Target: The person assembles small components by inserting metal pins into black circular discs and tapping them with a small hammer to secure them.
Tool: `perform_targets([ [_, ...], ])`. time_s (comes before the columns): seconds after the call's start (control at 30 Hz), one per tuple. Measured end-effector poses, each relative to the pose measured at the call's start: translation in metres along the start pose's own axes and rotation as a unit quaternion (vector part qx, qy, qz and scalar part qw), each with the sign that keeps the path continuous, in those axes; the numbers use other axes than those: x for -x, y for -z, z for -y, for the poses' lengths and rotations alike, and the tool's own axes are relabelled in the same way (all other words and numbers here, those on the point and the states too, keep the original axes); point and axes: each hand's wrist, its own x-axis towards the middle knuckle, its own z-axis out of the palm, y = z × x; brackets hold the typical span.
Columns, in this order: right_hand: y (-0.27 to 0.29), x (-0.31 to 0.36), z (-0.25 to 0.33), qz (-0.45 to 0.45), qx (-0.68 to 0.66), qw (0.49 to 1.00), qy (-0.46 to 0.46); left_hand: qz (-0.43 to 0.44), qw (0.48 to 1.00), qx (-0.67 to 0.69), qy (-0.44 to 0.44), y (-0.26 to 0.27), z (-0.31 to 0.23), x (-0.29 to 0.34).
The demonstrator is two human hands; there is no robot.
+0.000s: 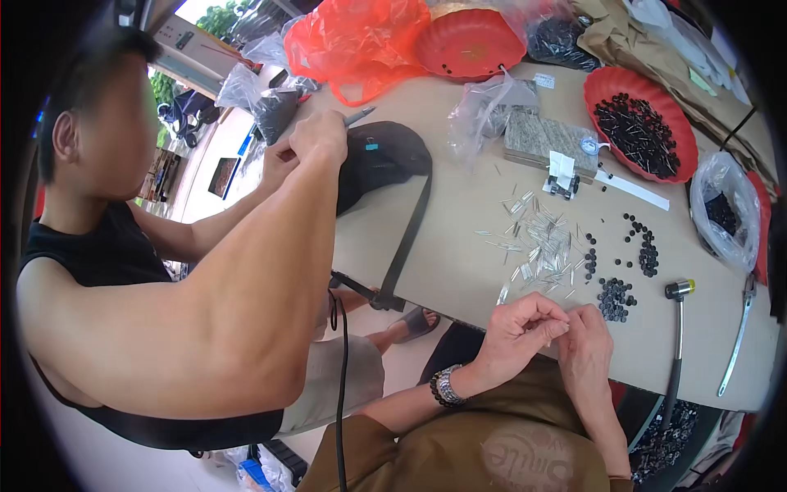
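Observation:
My left hand (525, 330) and my right hand (586, 343) meet at the table's near edge, fingertips pinched together. Anything between the fingers is too small or hidden to make out. A watch and a dark beaded bracelet circle my left wrist. Just beyond the hands lies a loose pile of thin, silvery metal pins (548, 236). Small round black wheel-like parts (615, 300) cluster beside my right hand, with more black parts (648, 250) farther back. To the right, a hammer (679, 332) with a yellow-tipped head rests across the table edge.
On the left a person's hand (320, 138) holds a grey pen-like tool near a black bag (385, 164). Behind the pins sits a stone block (541, 139). Red dishes (690, 156), a plastic bag of black parts (701, 205) and a metal strip (738, 344) stand right and back.

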Motion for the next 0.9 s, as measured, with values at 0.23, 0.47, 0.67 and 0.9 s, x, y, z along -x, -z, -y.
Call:
perform_targets([
  [0.23,0.007,0.006,0.002,-0.030,-0.004,0.999,-0.026,-0.017,0.999,-0.046,-0.017,-0.008,0.005,0.010],
  [0.47,0.000,-0.007,-0.007,-0.091,-0.048,0.995,0.014,-0.087,0.895,-0.390,-0.198,0.007,0.005,-0.007],
  [0.67,0.023,0.014,-0.037,-0.185,-0.076,0.979,-0.023,-0.065,0.871,-0.432,-0.225,0.005,0.019,-0.022],
  [0.9,0.028,0.044,-0.053,-0.231,-0.069,0.969,-0.057,-0.050,0.862,-0.460,-0.208,-0.004,0.029,-0.023],
])
